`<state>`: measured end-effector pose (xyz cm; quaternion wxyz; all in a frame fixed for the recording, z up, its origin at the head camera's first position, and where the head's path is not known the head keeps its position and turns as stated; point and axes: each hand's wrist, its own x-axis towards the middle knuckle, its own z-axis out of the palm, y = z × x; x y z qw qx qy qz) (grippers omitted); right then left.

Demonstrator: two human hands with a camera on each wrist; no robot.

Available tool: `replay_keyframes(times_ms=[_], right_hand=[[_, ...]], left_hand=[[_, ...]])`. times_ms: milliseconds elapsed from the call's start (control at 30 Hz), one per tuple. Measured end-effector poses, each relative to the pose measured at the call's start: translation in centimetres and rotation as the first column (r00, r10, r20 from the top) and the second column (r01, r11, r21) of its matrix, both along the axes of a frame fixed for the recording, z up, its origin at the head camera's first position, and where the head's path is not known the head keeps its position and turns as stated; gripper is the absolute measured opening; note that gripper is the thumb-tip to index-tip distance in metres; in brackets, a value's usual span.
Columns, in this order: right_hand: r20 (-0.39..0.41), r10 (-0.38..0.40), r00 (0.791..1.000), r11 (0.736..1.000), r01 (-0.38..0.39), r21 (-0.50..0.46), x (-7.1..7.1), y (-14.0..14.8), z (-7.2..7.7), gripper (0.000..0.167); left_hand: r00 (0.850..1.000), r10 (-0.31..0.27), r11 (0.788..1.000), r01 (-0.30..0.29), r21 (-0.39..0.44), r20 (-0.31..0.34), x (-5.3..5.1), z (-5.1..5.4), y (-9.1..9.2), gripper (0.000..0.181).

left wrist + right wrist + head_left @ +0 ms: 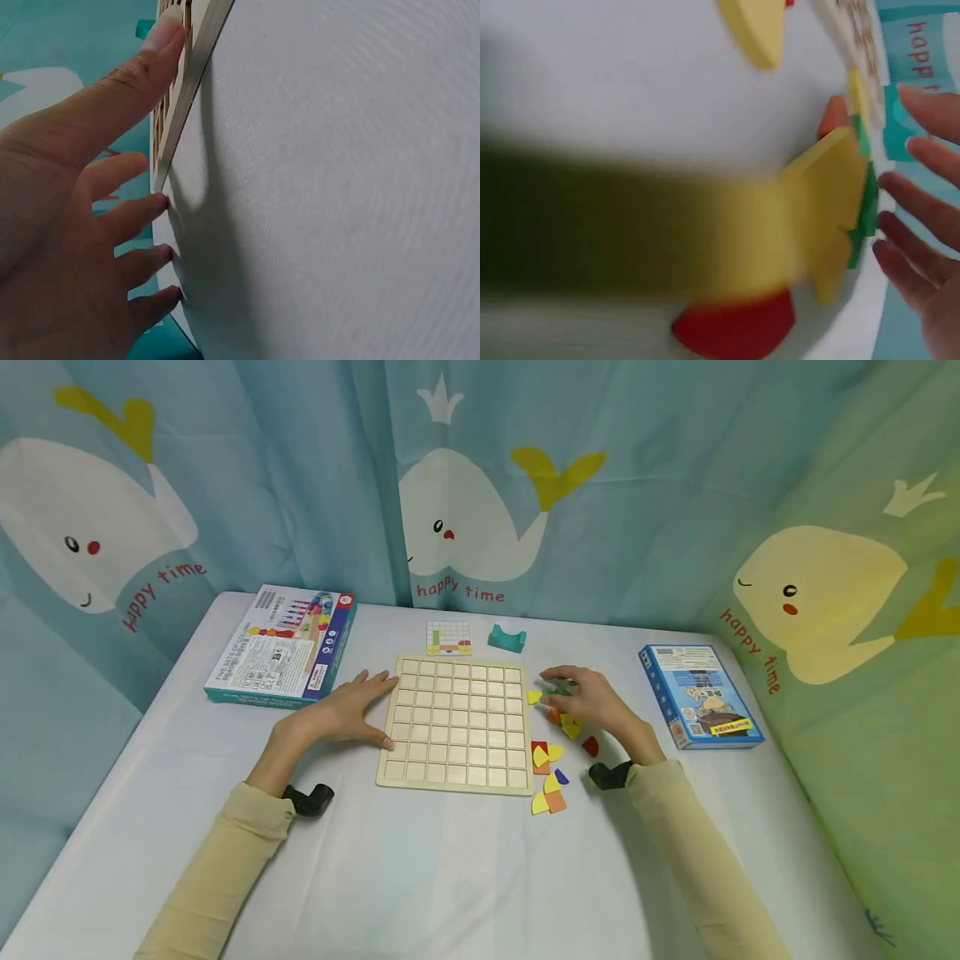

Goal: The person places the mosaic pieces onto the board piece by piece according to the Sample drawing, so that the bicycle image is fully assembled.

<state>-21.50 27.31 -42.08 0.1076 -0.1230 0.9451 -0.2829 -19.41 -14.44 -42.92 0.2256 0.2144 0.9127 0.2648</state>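
Observation:
A square wooden grid board [462,724] lies flat in the middle of the table. Beside its left edge is my left hand [341,710], fingers spread and nearly straight; in the left wrist view the thumb [161,45] rests on the rim. To the right of the board, my right hand [588,697] hovers over a loose cluster of coloured pieces, its fingers relaxed and apart. Green pieces [557,692] lie under its fingertips, with a yellow piece [572,727] and a dark red piece [591,746] close by. In the right wrist view I see nothing gripped.
Nearer me lie more orange, yellow, red and blue pieces [551,802]. Behind the board are a pattern card [448,638] and a teal curved block [507,638]. Boxed games flank the board: a larger box [281,643] left, a blue box [701,696] right. A curtain [637,577] hangs behind.

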Motion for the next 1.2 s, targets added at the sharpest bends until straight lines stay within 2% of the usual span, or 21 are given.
replay_keyframes(times_ms=[167, 367, 667, 967, 1200], right_hand=[[0.014, 0.016, 1.000, 1.000, -0.015, -0.026, -1.1, 0.0, -0.6, 0.038], [0.053, 0.027, 0.998, 0.999, -0.025, -0.027, -1.6, -0.5, -0.8, 0.029], [0.045, 0.068, 0.997, 0.998, -0.068, 0.002, -1.7, -1.0, -0.7, 0.030], [0.087, 0.029, 0.996, 1.000, -0.030, 0.005, -1.7, -1.4, -0.8, 0.024], [0.079, 0.021, 0.997, 0.999, -0.017, -0.047, -1.7, -1.7, -0.8, 0.020]], left_hand=[[1.000, -0.016, 1.000, 0.016, 0.003, -0.009, 0.1, -0.1, 0.2, 0.111], [0.999, -0.033, 0.999, 0.034, 0.014, -0.020, 0.1, -0.2, 0.2, 0.110], [0.999, -0.033, 0.999, 0.033, 0.027, -0.014, -0.2, -0.4, 0.2, 0.111], [1.000, -0.030, 0.999, 0.030, 0.024, -0.007, -0.1, -0.5, 0.5, 0.110], [0.999, -0.028, 0.999, 0.028, 0.032, -0.016, -0.1, -0.4, 0.2, 0.110]])
